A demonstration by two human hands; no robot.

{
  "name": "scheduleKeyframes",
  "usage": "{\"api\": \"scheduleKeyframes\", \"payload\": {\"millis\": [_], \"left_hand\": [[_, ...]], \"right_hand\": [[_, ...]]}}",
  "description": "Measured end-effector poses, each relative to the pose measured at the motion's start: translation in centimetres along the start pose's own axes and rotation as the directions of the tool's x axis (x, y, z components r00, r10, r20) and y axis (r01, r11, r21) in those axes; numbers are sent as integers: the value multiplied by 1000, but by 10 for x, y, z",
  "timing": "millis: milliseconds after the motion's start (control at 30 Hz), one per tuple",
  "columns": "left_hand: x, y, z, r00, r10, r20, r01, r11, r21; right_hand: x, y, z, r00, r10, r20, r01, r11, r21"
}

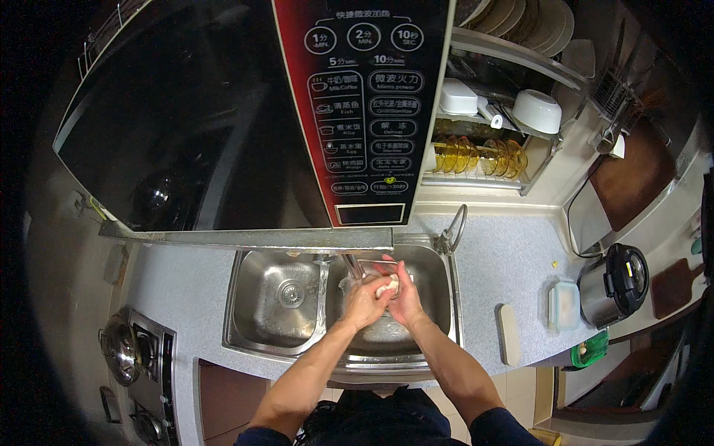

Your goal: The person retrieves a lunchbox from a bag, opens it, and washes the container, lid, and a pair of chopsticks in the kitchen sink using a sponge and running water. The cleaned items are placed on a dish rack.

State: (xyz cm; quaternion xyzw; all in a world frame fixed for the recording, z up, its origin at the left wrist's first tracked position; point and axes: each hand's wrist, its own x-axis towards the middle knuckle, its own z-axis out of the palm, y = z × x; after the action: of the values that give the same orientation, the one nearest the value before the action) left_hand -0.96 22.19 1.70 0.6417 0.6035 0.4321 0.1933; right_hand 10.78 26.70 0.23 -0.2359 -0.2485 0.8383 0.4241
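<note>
Over the right basin of the stainless steel double sink (443, 312), my right hand (407, 299) grips a clear, glass-like vessel (368, 266) from its right side. My left hand (365, 302) presses a small white sponge or cloth (387, 286) against the vessel. My fingers cover much of both things, so the vessel's full shape is hidden. The faucet spout (352, 266) comes down just left of the vessel, close to my left hand.
A microwave (195, 139) on a metal shelf (312, 240) overhangs the sink's back. Right of the sink are a small curved tap (460, 228), a beige elongated case (508, 334), a lidded container (564, 305) and an electric cooker (611, 290). A gas stove (159, 357) stands left.
</note>
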Motion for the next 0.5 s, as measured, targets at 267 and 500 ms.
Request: {"api": "scheduleKeyframes", "payload": {"millis": [267, 500], "left_hand": [[-18, -44, -23, 985, 120, 121, -164, 858, 486], [6, -23, 24, 681, -732, -18, 596, 569, -567]], "right_hand": [[-27, -11, 9, 998, 64, -13, -65, 997, -46], [-44, 27, -6, 952, -295, 84, 289, 770, -569]]}}
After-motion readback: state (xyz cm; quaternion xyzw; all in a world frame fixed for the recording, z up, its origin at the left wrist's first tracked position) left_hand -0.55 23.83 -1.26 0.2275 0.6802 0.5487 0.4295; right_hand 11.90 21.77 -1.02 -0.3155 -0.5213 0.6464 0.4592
